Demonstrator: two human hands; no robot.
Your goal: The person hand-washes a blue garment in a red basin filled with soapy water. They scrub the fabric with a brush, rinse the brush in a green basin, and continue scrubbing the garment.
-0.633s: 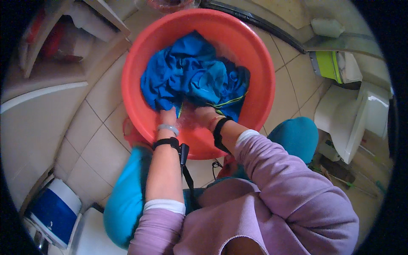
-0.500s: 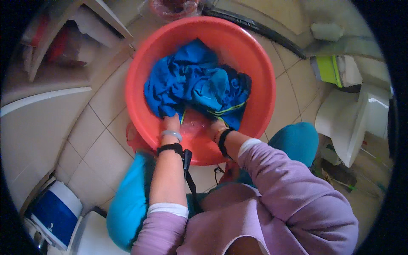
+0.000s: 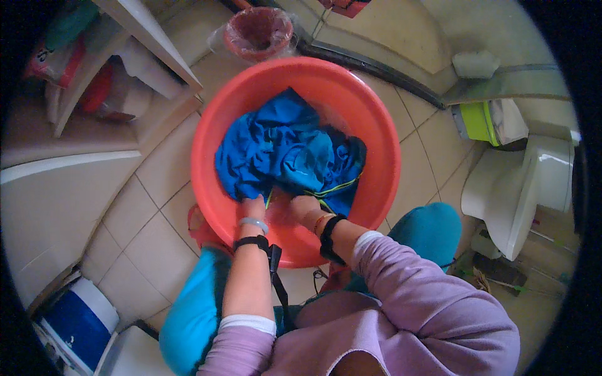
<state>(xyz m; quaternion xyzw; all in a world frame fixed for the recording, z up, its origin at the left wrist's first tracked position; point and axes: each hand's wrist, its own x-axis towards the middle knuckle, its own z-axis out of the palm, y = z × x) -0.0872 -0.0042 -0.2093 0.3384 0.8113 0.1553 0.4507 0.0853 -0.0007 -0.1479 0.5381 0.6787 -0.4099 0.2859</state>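
Note:
A wet blue garment with yellow-green piping lies bunched in a large red basin. My left hand is closed on the garment's near left edge. Curled into a fist, my right hand is at the near edge, beside the piping; the bit of cloth in its fingers is mostly hidden. A little water glistens on the basin's bottom between the two hands. Part of the garment, a lighter blue patch, bulges up in the middle of the heap.
A red waste bin lined with clear plastic stands behind the basin. To the right are a white toilet and a green container. A shelf unit rises on the left, and a blue-and-white box sits lower left. Tiled floor surrounds the basin.
The view has tilted, so the basin appears lower and the waste bin shows more fully. My right hand has shifted left, closer to my left hand. The garment keeps nearly the same heap.

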